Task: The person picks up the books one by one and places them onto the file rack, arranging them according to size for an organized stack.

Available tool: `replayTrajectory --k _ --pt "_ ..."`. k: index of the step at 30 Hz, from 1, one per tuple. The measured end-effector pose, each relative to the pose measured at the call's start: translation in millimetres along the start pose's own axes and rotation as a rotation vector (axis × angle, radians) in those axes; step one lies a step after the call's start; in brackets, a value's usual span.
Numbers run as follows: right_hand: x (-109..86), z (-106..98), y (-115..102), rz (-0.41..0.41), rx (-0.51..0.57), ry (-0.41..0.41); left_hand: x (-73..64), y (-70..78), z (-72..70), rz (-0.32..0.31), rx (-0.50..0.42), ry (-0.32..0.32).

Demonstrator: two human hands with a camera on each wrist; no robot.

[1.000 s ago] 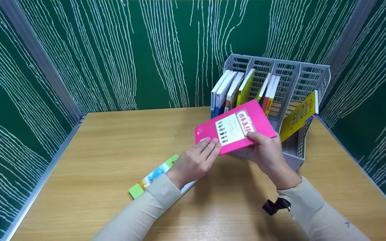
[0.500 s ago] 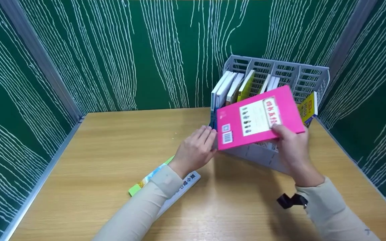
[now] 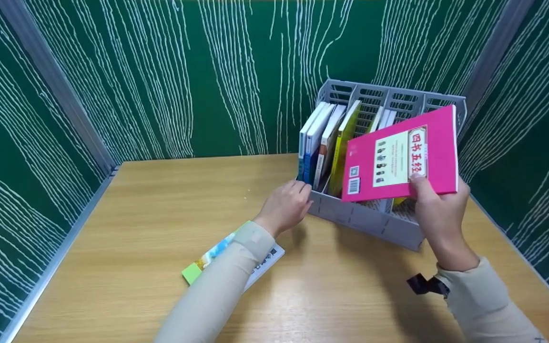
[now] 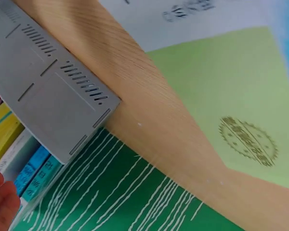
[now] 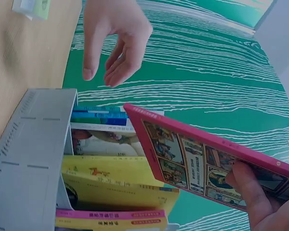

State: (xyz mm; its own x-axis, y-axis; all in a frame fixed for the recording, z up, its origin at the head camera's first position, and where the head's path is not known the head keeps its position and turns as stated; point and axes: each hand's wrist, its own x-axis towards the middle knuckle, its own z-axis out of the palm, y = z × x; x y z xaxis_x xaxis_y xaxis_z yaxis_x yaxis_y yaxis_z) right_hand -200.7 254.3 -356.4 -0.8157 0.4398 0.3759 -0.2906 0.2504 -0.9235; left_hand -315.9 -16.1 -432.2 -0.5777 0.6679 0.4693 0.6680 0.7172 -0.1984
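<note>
My right hand (image 3: pixel 441 219) grips a pink book (image 3: pixel 401 157) by its right lower corner, thumb on the cover and fingers behind. The book is tilted in front of the right part of a grey book rack (image 3: pixel 370 221), apart from the rack's books in the right wrist view. My left hand (image 3: pixel 284 207) is by the rack's front left corner. In the right wrist view this left hand (image 5: pixel 118 41) holds nothing, with thumb and loosely bent fingers apart. Several books, such as a blue one (image 3: pixel 313 155) and a yellow one (image 3: pixel 341 157), stand in the rack.
A green and white book (image 3: pixel 193 272) lies on the wooden table (image 3: pixel 160 205), partly hidden under my left forearm. Green panels with white lines (image 3: pixel 227 76) enclose the back and sides. The pink book hides much of the rack's right compartments.
My right hand has carried the pink book right and slightly up, over the rack. My left hand has come off the book and its fingers have bent near the rack's corner.
</note>
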Motion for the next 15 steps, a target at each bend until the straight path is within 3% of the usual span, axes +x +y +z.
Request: replayTrajectory --k 7,15 --pt "-1.4 -6 -1 -0.126 -0.015 0.068 15.2 1.8 13.9 -0.016 -0.011 -0.079" --pt "-2.9 -11 -7 -0.171 -0.082 0.112 26.8 7.3 27.5 -0.076 -0.057 -0.19"
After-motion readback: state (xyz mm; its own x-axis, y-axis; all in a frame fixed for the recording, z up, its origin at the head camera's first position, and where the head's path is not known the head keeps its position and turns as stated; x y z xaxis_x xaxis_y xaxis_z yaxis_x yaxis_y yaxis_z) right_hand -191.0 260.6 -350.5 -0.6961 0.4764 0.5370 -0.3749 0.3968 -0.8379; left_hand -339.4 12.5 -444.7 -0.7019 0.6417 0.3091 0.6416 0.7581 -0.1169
